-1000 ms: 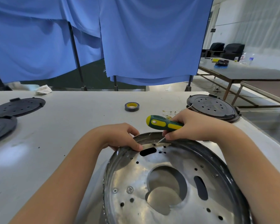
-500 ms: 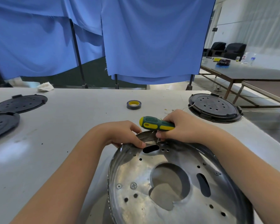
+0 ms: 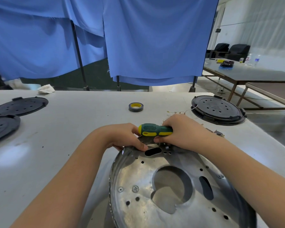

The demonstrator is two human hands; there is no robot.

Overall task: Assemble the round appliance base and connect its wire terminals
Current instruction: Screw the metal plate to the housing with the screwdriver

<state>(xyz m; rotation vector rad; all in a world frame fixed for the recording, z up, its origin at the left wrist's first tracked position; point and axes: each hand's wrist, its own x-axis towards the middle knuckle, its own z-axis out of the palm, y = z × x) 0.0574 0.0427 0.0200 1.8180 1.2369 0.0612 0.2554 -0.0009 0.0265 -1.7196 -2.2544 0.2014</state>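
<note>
Gripping a green-and-yellow screwdriver (image 3: pixel 155 129) by the shaft end of its handle, the right hand (image 3: pixel 179 131) lays the tool almost level, with the butt of the handle pointing left; its tip is hidden under the fingers, so whether it sits on a screw cannot be told. The left hand (image 3: pixel 127 137) pinches the far rim of the round metal base plate (image 3: pixel 138 178), thumb pressed on the inner face beside an oblong slot. The plate sits tilted at the near edge of the table (image 3: pixel 72 129), right of centre.

Judging by its look, the plate is stiff stamped sheet metal, light for its width, smooth and likely slippery, with a thin rim that may be sharp. Holding it at the rim with the thumb on the flat face seems the safest hold. Thin wires with small terminals (image 3: pixel 176 112) lie just beyond the right hand; they look limp and easily bent, best picked up by the terminal ends.
</note>
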